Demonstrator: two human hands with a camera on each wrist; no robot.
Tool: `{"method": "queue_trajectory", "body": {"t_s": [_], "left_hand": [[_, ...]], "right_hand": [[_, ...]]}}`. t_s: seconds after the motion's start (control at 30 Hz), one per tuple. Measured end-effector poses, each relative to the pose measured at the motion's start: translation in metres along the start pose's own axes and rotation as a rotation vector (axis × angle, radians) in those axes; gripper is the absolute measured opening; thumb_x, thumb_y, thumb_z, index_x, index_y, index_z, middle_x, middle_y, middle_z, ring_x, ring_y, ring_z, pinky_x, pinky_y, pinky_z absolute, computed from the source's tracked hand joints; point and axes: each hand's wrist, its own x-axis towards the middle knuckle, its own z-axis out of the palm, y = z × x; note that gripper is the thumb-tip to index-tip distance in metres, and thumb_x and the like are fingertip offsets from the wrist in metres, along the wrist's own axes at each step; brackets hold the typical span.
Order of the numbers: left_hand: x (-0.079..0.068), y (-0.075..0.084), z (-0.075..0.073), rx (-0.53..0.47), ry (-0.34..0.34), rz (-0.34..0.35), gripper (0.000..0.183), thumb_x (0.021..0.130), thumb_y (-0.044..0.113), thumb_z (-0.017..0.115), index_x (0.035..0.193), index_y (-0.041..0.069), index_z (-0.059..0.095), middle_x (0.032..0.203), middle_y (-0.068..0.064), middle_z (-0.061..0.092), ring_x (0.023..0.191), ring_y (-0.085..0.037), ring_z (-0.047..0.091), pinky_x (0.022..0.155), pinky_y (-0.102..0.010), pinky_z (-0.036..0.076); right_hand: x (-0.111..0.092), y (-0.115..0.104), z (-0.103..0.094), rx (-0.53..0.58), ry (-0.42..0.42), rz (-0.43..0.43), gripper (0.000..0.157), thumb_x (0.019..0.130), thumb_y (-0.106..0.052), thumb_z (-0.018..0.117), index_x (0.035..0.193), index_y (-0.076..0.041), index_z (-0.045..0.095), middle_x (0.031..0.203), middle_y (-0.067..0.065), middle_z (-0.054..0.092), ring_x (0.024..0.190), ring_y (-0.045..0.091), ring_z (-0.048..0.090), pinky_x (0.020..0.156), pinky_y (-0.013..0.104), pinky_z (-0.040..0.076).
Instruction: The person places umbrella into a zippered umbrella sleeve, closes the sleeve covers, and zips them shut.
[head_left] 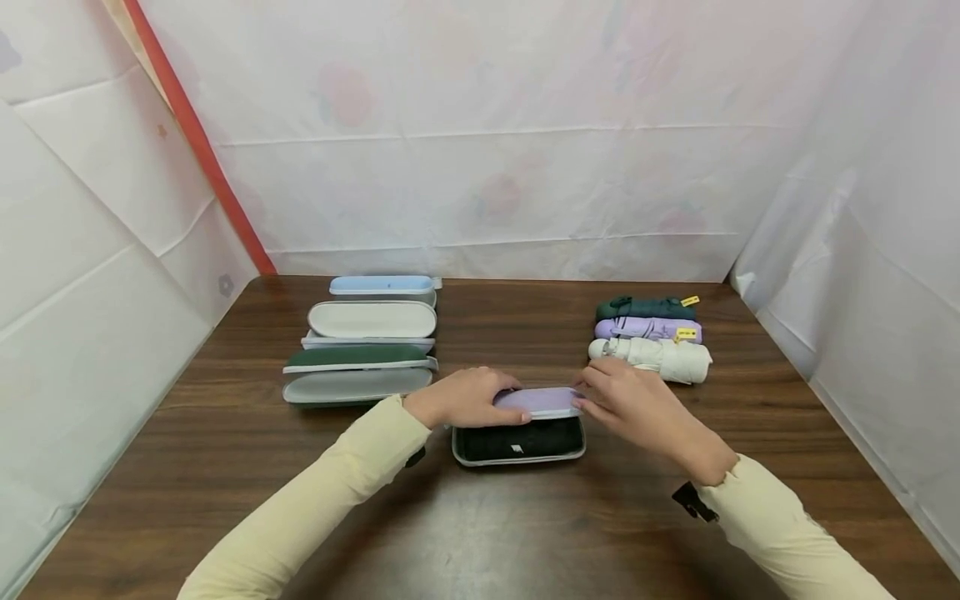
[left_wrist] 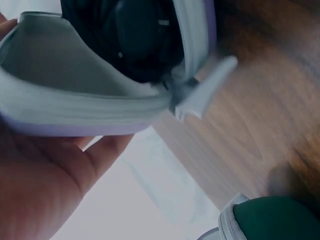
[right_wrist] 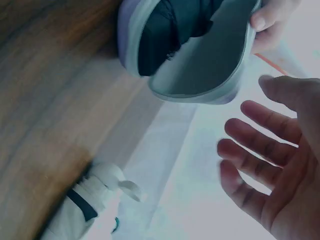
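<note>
A lavender zip case [head_left: 546, 402] lies before me with its lid tilted up. Inside its lower half is a black folded bundle [head_left: 487, 443] with a small white tag, probably an umbrella. My left hand [head_left: 467, 395] grips the lid's left end, thumb in front and fingers behind. A pale zipper tab [left_wrist: 207, 92] hangs from the case's corner in the left wrist view. My right hand [head_left: 633, 402] is at the lid's right end; in the right wrist view its fingers [right_wrist: 260, 135] are spread and apart from the case.
Several zip cases stand back left: blue [head_left: 382, 284], one with its pale inside showing [head_left: 371, 320], and green [head_left: 356, 358]. At back right lie folded umbrellas in dark green [head_left: 637, 309], lavender [head_left: 637, 327] and white [head_left: 667, 358]. Pale sheeting [head_left: 487, 200] borders the wooden table [head_left: 480, 533].
</note>
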Motion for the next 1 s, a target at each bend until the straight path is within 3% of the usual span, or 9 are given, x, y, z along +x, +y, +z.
{"method": "queue_trajectory", "body": {"t_s": [0.27,0.43,0.87,1.0], "left_hand": [[-0.010,0.012,0.010,0.110,0.054,0.007,0.063,0.084,0.058,0.062,0.127,0.012,0.059,0.114,-0.002,0.060,0.094,-0.012,0.055,0.076,-0.030,0.048],[-0.016,0.016,0.016,0.182,0.083,0.021,0.067,0.082,0.058,0.064,0.130,0.013,0.056,0.115,-0.004,0.058,0.098,-0.016,0.054,0.078,-0.033,0.048],[-0.020,0.016,0.026,0.296,0.165,0.052,0.074,0.069,0.056,0.077,0.124,0.010,0.060,0.104,-0.002,0.054,0.092,-0.017,0.050,0.073,-0.034,0.044],[-0.018,0.015,0.030,0.317,0.195,0.065,0.074,0.065,0.055,0.080,0.119,0.009,0.061,0.101,-0.002,0.053,0.089,-0.017,0.049,0.071,-0.034,0.045]], "right_hand": [[-0.001,0.008,0.015,0.161,-0.138,-0.087,0.034,0.089,-0.029,0.069,0.118,-0.011,0.064,0.113,-0.001,0.060,0.104,0.013,0.055,0.084,0.036,0.048],[-0.005,0.010,0.022,0.221,-0.207,-0.090,0.041,0.090,-0.030,0.067,0.126,-0.013,0.060,0.125,0.001,0.057,0.116,0.016,0.051,0.091,0.038,0.045],[-0.012,0.008,0.038,0.237,-0.230,-0.064,0.045,0.085,-0.033,0.073,0.124,-0.015,0.059,0.127,0.001,0.053,0.115,0.015,0.050,0.088,0.035,0.047],[-0.009,0.016,0.040,0.357,-0.227,-0.073,0.037,0.090,-0.029,0.068,0.122,-0.013,0.060,0.123,0.000,0.054,0.112,0.015,0.051,0.088,0.037,0.047]]}}
